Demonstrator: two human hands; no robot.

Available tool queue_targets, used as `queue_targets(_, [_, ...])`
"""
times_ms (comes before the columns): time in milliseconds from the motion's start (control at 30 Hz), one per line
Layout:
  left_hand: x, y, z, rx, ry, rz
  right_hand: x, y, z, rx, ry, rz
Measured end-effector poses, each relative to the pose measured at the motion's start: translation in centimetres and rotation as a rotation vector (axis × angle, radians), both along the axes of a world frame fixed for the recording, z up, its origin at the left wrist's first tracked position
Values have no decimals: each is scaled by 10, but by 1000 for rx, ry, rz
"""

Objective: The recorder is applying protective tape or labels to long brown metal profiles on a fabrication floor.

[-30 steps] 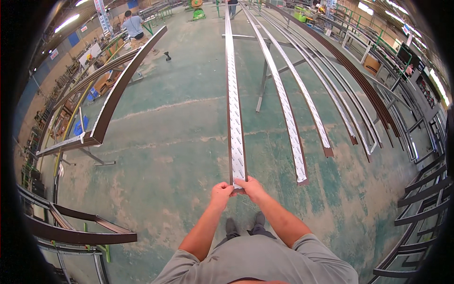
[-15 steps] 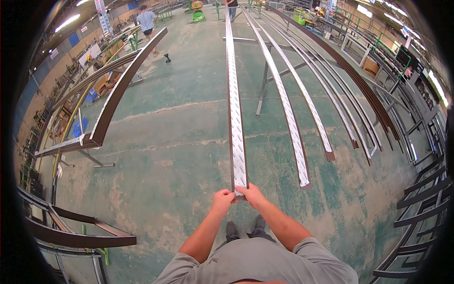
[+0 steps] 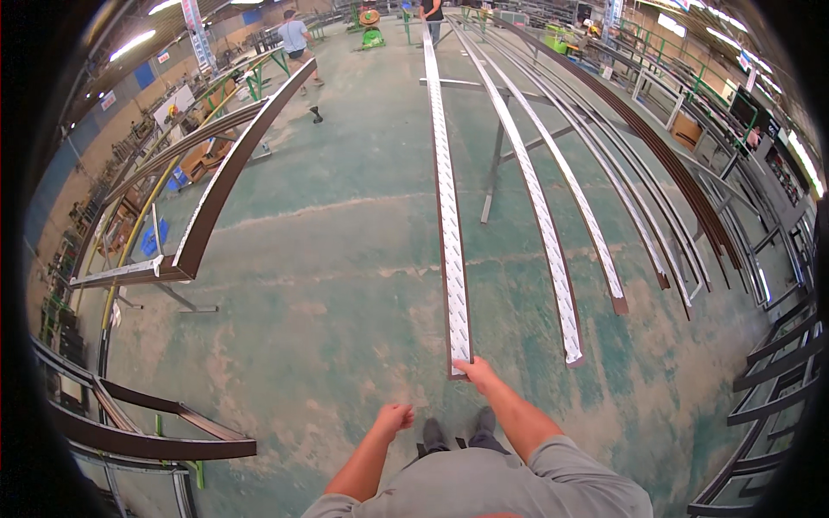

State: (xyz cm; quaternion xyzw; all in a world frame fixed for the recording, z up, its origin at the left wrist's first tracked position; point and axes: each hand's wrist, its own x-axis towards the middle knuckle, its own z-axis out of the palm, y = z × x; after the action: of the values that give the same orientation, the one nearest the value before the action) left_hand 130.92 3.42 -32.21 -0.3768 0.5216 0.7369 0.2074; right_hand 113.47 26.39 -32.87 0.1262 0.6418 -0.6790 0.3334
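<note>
A long brown profile (image 3: 450, 250), its top face covered by white printed film, runs away from me. At its near end my right hand (image 3: 477, 375) is closed on the right corner, thumb over the film. My left hand (image 3: 395, 418) is off the profile, below and left of its end, with the fingers curled in. Whether anything small is inside those fingers is hidden. Beside it on the right lies a second film-covered profile (image 3: 553, 250), its film wrinkled at the near tip.
More long profiles (image 3: 596, 233) lie to the right on a metal stand (image 3: 495, 164). A brown angled frame (image 3: 216, 194) stands at left, another frame (image 3: 155, 442) at lower left. Dark frames (image 3: 768, 388) line the right. One person (image 3: 433, 12) stands at the profile's far end; another (image 3: 295, 36) is far left.
My left hand has let go of the profile's near end and drawn back down toward my body. My right hand stays on the corner. The far-left person has shifted stride.
</note>
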Motion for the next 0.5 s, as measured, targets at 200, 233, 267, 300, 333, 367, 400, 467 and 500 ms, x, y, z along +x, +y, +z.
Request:
queue_targets(200, [51,-47,-36,-56,-90,166,-17,-13,-25,173,6,115])
queue_targets(233, [61,-50,-35,-63,-121,198,-18,-15,-26,155,-17,119])
queue_targets(267, [67,-53,-35,-69,-152,228,-19,-17,-27,137,-38,119])
queue_targets(300, [69,-55,-36,-67,-150,222,-20,-17,-28,139,-37,112])
queue_targets(333, [79,-58,-42,-75,-169,246,-18,-22,-20,122,-53,114])
queue_targets(367, [89,-60,-47,-79,-185,272,-15,-27,-11,108,-66,117])
queue_targets(400, [98,-61,-53,-75,-184,281,-10,-30,-1,111,-64,126])
queue_targets(467, [112,-65,-62,-64,-271,278,2,-36,29,-75,-76,-16])
queue_targets(500, [122,-71,-67,-61,-267,302,8,-38,58,-200,-25,-53])
